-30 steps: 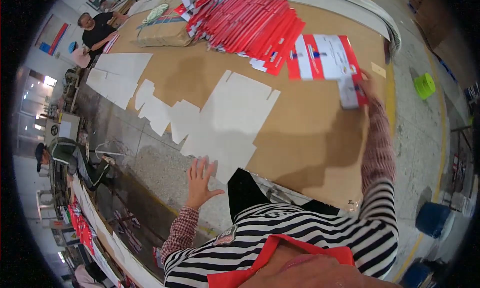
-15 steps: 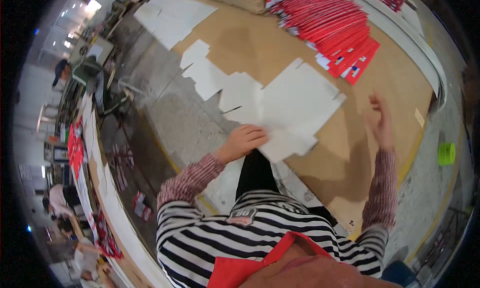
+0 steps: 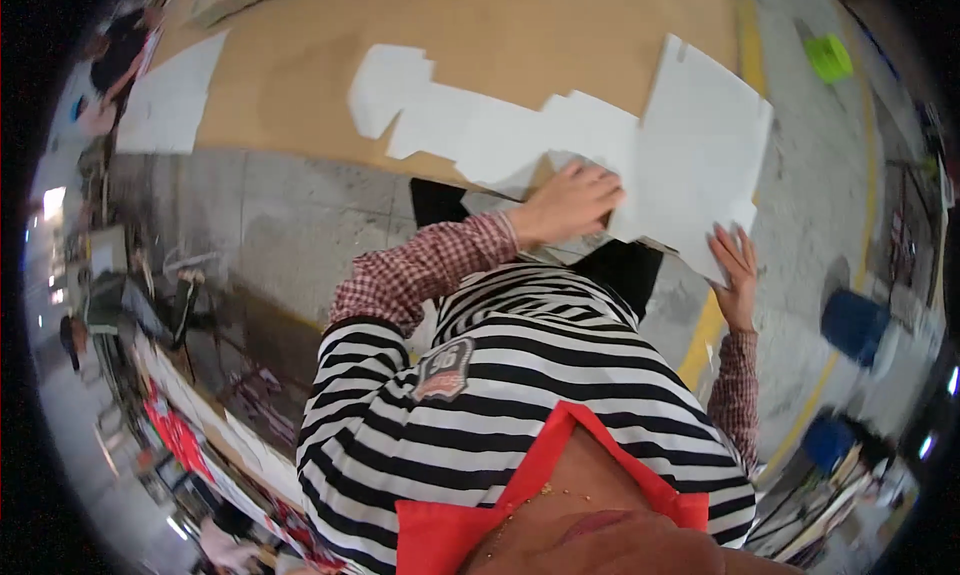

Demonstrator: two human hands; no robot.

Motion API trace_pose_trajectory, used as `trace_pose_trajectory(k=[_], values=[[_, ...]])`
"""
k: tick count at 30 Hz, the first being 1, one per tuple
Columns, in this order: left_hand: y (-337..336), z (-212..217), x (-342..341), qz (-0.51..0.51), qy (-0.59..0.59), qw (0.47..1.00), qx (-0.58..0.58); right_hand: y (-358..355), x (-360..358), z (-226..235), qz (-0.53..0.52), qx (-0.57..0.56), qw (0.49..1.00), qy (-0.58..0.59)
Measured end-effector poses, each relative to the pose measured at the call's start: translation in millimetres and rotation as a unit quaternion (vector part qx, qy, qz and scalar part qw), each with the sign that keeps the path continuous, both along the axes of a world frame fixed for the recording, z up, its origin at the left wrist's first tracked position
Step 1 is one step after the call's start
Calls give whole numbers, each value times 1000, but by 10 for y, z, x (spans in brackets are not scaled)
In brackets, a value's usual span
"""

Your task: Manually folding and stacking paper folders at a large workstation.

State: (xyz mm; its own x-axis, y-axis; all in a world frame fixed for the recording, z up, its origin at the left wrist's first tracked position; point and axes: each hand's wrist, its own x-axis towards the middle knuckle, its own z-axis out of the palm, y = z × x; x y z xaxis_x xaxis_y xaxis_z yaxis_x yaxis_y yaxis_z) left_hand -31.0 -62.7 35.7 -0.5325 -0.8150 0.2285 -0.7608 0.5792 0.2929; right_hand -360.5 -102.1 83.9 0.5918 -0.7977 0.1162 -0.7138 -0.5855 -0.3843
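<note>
- Both hands are at work on the near side of a flat white card sheet with a stepped, notched outline [image 3: 560,135], which lies on a table topped with brown board [image 3: 480,35].
- The left hand [image 3: 575,205] arches over the sheet's near edge, fingers together and half curled; its thumb is out of sight, so I can't tell whether it pinches the card.
- And the right hand [image 3: 735,265] sets loosely bent, slightly parted fingers on the sheet's near right corner; whether the thumb grips from below, I can't tell.
- Good handling here, I'd judge, means light, even pressure from both hands, flat fingers near the crease, and no tugging at the narrow notches, which could tear.
- That right end seems to reach past the table's edge, so supporting it should spare the card a stray bend.
- What a shape: plain, matt white, a broad panel at right with a slim slot on its far edge, a crease beside it, then smaller stepped flaps running left to a rounded end.
</note>
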Motion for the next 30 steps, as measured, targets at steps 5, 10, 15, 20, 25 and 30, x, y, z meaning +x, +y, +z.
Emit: trace_pose_trajectory(k=[5,10,15,20,25,30], values=[[-346,-148,-104,-13,186,974,126,-163,-304,-300,-235,228,936,-133],[-284,-79,-421,153,102,968,169,-501,219,-407,-208,-79,971,-87],[56,84,-336,60,6,992,-109,-324,679,-463,61,-9,992,-107],[258,-75,225,0,32,996,-83,-280,730,-335,138,49,985,-92],[107,88,173,320,376,830,261,-311,774,-365,170,46,982,-61],[211,-237,-123,157,47,985,-53,-263,777,-344,164,29,986,-21]])
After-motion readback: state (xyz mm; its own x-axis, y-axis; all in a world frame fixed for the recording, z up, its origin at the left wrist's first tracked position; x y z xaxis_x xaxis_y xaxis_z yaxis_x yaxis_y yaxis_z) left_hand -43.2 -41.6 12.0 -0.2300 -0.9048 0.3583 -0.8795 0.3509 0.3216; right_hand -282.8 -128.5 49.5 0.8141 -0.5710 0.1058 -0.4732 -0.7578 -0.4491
